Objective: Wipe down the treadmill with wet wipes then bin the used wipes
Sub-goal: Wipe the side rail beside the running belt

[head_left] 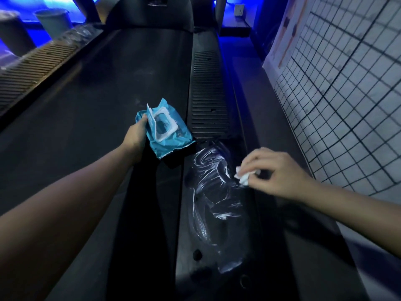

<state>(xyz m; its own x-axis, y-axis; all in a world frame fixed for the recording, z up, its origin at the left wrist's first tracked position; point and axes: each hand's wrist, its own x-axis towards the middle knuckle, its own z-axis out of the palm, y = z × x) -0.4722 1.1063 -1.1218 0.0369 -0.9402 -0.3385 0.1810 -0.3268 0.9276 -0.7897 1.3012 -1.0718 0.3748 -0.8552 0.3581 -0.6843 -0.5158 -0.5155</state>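
Observation:
The dark treadmill belt (112,88) runs up the middle of the view. Its right side rail (217,213) shows wet white streaks. My right hand (275,172) pinches a crumpled white wet wipe (244,177) against that rail's right edge. My left hand (136,134) grips a blue wet wipe pack (173,140) by its left side, just above the belt's right edge. The pack's white flip lid stands open.
A ribbed foot strip (208,92) runs along the right rail, another (36,66) along the left. A grid-tiled wall (347,94) stands close on the right. Two pale buckets (54,20) sit at the far left under blue light.

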